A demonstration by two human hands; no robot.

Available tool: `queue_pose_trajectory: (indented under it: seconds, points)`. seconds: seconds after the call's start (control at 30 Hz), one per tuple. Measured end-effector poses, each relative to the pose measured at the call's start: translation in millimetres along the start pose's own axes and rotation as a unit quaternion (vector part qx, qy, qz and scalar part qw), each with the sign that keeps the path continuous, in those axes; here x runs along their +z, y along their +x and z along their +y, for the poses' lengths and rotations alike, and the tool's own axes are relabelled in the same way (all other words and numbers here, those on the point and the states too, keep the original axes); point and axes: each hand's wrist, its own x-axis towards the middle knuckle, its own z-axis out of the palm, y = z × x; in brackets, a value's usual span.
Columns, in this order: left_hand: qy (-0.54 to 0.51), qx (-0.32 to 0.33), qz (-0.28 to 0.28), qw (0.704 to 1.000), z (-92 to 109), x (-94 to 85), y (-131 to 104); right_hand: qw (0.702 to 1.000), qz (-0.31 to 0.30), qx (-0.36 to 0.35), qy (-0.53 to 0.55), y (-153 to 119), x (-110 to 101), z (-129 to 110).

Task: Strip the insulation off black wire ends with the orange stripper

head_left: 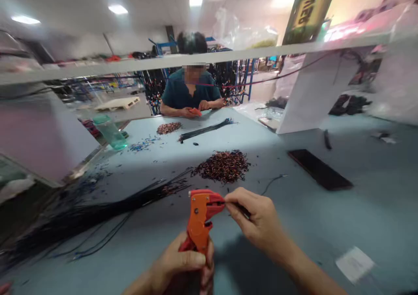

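The person's left hand (187, 260) grips an orange-and-red wire stripper (197, 221); at its three o'clock, the right hand (257, 214) pinches a thin dark strand at the tool's mouth. From the stripper, a pile of dark, coppery bits (224, 166) lies at one o'clock, black wires (111, 212) at nine, a dark flat slab (320, 169) at two, and a seated co-worker (178, 90) at twelve.

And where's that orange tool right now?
Just below the centre of the head view, the orange tool is held in the left hand, its red nose by the right hand, nearer than the dark, coppery pile.
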Motion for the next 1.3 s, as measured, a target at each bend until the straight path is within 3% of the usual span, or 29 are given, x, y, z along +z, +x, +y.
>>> queue_pose_trajectory:
  seconds: [0.33, 0.67, 0.9, 1.17, 1.3]
  points:
    - [0.02, -0.013, 0.013, 1.0, 0.0, 0.2, 2.8, 0.999, -0.016, 0.036, -0.014, -1.5, 5.5, 0.6]
    - [0.023, -0.012, 0.025, 0.999, -9.2, 0.7, 1.6, 0.998, 0.01, 0.014, -0.059, -4.9, 10.0, -3.9]
    - [0.027, 0.022, 0.026, 0.999, -14.0, -6.8, 0.2, 0.998, 0.016, 0.009, -0.063, -5.0, 11.6, -3.2]
    - [-0.008, 0.026, 0.011, 1.0, -7.0, -0.8, 3.2, 0.998, 0.004, 0.017, -0.053, -2.8, 10.5, 4.2]
    - [-0.034, 0.089, 0.049, 0.994, 4.6, -4.1, 0.4, 0.995, 0.033, 0.047, -0.077, -0.3, 5.4, 11.3]
